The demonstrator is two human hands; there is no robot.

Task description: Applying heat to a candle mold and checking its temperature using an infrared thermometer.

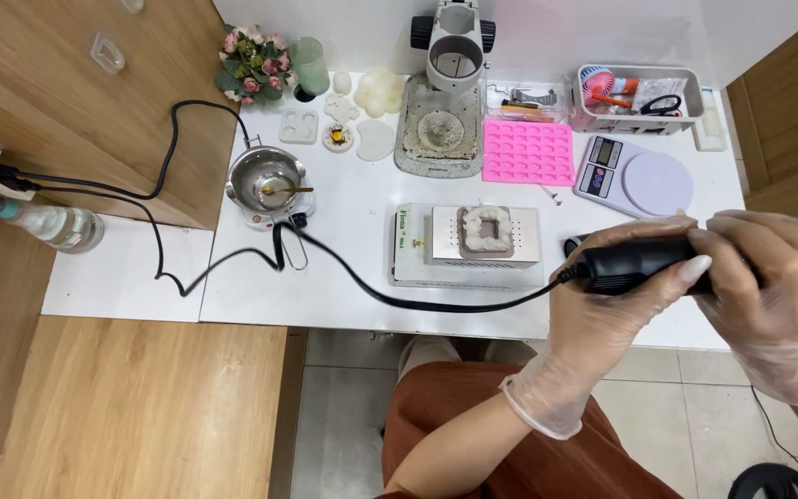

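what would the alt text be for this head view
Two gloved hands, left hand and right hand, grip a black corded handheld tool over a white table. On it sit a white heating block, pink silicone mould and digital scale.

left hand (616,296) and right hand (778,286) (both gloved) curled closed, meeting side by side, forearms angled inward.

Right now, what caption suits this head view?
Gloved left hand and right hand grip a black corded tool above a white table.

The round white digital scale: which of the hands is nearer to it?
Right. The right hand lies just below the scale; the left hand sits lower-left, slightly farther.
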